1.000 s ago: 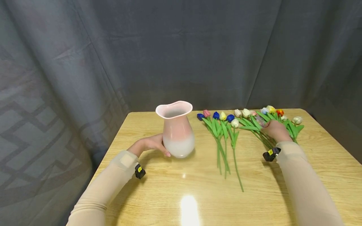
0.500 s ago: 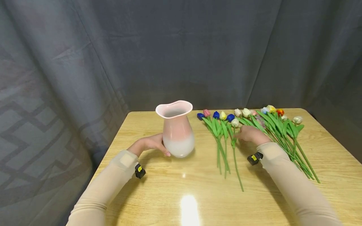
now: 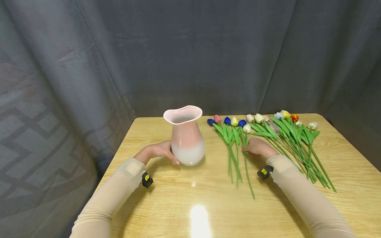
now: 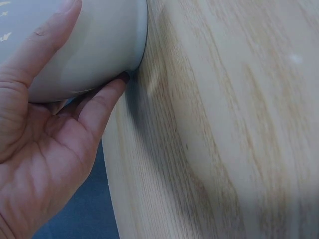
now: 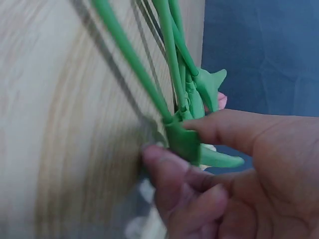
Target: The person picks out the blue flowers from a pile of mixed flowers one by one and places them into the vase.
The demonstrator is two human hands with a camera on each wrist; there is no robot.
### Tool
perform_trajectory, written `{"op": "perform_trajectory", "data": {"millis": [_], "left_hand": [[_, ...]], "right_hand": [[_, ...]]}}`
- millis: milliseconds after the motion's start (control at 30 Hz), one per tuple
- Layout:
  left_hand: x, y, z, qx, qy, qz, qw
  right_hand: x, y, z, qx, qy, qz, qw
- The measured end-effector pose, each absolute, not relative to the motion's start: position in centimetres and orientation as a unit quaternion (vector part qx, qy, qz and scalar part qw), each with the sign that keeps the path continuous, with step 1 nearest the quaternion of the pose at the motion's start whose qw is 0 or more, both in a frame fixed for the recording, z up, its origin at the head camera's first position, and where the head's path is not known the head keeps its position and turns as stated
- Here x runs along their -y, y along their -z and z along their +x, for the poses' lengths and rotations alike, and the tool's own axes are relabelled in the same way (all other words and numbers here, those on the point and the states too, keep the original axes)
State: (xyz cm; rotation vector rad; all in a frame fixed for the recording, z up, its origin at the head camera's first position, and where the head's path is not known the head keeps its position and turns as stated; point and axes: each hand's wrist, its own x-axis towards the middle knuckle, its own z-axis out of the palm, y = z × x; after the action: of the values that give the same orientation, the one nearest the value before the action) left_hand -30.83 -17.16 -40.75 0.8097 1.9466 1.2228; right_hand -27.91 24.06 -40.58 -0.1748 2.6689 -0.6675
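A pink-and-white vase with a wavy rim stands upright on the table. My left hand holds its lower left side; in the left wrist view the thumb lies along the wall and the fingers curve round near the base. My right hand pinches a single white tulip just below its head, where the leaves join the stem. In the right wrist view the thumb touches the green leaf base, with fingertips on the other side. The tulip's stem points toward the front of the table.
Left of the held tulip lie several blue, pink and yellow tulips. A larger bunch of mixed tulips lies to the right, stems toward the front right. The wooden table ends at a dark curtain.
My right hand has moved left from the larger bunch to the white tulip and taken hold of it. The tulip has shifted slightly left. My left hand and the vase stay put.
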Motion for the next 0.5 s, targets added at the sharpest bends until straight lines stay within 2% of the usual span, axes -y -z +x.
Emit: {"op": "perform_trajectory", "data": {"millis": [333,500], "left_hand": [[17.2,40.6,-30.8,-0.756,-0.465,0.311,0.340],[17.2,40.8,-30.8,-0.757,-0.464,0.315,0.336]], "right_hand": [[-25.4,39.6,-28.1,-0.920,0.373,-0.023,0.117],[-26.3,37.5,-27.7,-0.927,0.375,-0.010,0.006]]}}
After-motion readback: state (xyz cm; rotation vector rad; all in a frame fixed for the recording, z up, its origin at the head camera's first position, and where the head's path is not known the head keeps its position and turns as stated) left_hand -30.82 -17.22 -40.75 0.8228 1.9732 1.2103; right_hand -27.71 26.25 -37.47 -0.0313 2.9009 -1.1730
